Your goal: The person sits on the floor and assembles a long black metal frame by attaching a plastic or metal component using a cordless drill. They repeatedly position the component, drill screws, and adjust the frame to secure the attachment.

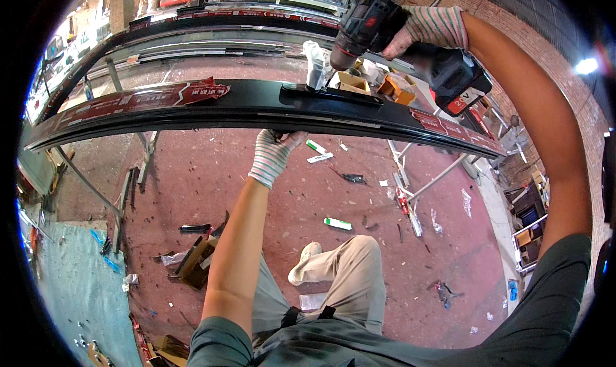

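Observation:
My right hand [431, 30], in a striped knit glove, is closed round the handle of a black cordless drill [367, 21]. The drill's chuck points down over the far side of a long black metal profile [256, 104]; no bit shows. A narrow black handle-like plate [330, 97] lies on the profile's top face. Beneath the near edge, my gloved left hand [271, 156] is closed against the profile's underside. Its fingertips are partly hidden there, with something small and dark between them that I cannot make out. Torn red printed film [154, 97] clings to the profile.
Metal trestle legs [119, 209] stand under the profile's ends. Behind it are open cardboard boxes [350, 83], a white plastic bag [314, 62] and stacked profiles. The reddish floor [289, 206] carries scraps, a torn carton [194, 262] and green-white packets [337, 224].

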Motion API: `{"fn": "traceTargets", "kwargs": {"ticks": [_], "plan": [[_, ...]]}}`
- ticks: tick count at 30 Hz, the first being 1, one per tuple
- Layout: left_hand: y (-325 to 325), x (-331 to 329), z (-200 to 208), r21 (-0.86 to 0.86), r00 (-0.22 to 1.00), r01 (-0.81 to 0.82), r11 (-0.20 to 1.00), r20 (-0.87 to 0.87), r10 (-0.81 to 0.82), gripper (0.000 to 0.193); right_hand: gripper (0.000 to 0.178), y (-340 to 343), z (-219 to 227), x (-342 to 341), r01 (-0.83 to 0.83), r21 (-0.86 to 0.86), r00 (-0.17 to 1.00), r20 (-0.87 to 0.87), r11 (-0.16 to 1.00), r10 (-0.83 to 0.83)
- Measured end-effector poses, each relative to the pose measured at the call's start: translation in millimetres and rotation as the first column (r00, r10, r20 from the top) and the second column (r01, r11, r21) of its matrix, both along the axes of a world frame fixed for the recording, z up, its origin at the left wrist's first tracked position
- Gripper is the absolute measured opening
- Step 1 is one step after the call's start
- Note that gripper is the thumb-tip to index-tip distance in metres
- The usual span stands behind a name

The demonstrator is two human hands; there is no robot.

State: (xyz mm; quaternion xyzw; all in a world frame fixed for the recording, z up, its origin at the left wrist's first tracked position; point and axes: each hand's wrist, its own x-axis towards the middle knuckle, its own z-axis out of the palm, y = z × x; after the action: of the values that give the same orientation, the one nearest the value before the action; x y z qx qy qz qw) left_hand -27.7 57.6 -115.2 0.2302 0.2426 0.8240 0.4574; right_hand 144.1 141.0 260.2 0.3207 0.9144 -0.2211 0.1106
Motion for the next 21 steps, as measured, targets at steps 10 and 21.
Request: {"fn": "traceTargets", "kwargs": {"ticks": [10,21], "plan": [[2,-1,-2,0.073,0.992,-0.006,0.997,-0.128,0.015,0.026,0.025,-3,5,-9,0.339,-0.074,0.941,0.028,0.938,-0.338],[10,-5,-8,0.151,0.982,0.089,0.984,0.152,-0.112,0.024,0.027,-9,5,-18,0.375,0.037,0.927,0.017,0.926,-0.375]]}}
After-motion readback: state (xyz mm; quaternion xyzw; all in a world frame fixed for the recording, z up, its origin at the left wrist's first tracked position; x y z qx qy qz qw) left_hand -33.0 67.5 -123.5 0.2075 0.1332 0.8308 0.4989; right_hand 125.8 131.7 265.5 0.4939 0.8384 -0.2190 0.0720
